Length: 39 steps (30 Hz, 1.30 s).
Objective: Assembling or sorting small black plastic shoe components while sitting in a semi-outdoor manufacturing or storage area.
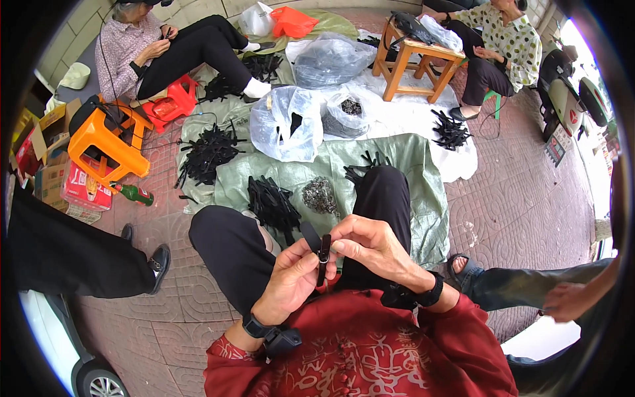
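Above my lap, a short black strap [323, 257] with a small shiny metal ring or buckle stands between my two hands. My left hand [291, 276] pinches it from the left, thumb against the strap near the metal part. From the other side, thumb and index finger of my right hand [376, 249] close on its upper end. Just beyond my knees, a heap of black straps [272, 206] lies beside a pile of small metal pieces [320, 196] on a green sheet [403, 159].
Clear plastic bags [286, 126] and a wooden stool [417, 58] stand farther off. Two people sit across from me, one handling a small dark item. An orange plastic stool [109, 139] and a green bottle [134, 193] are at left. Other people's legs flank me.
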Motion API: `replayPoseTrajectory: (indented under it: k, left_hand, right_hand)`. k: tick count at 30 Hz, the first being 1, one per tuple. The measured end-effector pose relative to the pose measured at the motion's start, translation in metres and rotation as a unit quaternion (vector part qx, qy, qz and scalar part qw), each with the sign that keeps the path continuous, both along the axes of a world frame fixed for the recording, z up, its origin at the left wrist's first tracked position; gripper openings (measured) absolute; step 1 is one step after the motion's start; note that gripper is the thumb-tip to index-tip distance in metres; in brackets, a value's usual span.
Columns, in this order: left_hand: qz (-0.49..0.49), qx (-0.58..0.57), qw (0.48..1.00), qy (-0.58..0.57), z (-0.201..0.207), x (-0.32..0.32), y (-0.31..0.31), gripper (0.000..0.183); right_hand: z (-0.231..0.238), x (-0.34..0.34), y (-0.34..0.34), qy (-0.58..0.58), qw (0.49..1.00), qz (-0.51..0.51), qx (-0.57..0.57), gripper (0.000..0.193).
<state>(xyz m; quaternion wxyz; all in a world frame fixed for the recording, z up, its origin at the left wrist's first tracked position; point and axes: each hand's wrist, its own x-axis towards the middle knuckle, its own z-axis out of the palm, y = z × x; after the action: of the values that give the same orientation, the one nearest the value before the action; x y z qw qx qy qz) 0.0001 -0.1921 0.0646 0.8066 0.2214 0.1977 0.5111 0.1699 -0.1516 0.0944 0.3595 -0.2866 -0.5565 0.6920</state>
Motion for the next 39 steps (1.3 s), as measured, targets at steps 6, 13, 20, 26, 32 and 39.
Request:
replayPoseTrajectory:
  k: [6,13,20,26,32,39]
  left_hand:
    - [0.000,-0.006,1.000,0.029,0.001,0.006,0.000,0.027]
    - [0.002,0.011,0.999,0.044,-0.001,0.011,0.001,0.024]
    - [0.063,0.013,0.988,0.143,-0.001,0.015,0.001,0.025]
    - [0.071,0.056,0.976,0.200,-0.004,0.011,-0.005,0.027]
    - [0.072,0.069,0.976,0.192,0.001,0.013,0.003,0.025]
    - [0.059,0.045,0.984,0.164,0.004,0.016,0.013,0.021]
  right_hand:
    - [0.004,-0.002,-0.005,0.089,0.992,-0.036,-0.084,0.015]
    - [-0.012,0.002,-0.003,0.101,0.987,-0.036,-0.117,0.016]
    - [-0.020,0.001,-0.008,0.249,0.923,-0.035,-0.293,0.020]
    - [-0.023,-0.001,-0.009,0.286,0.887,-0.010,-0.361,0.022]
    - [-0.025,-0.003,0.001,0.287,0.892,0.006,-0.349,0.019]
    - [-0.016,0.001,0.014,0.225,0.912,0.032,-0.342,0.011]
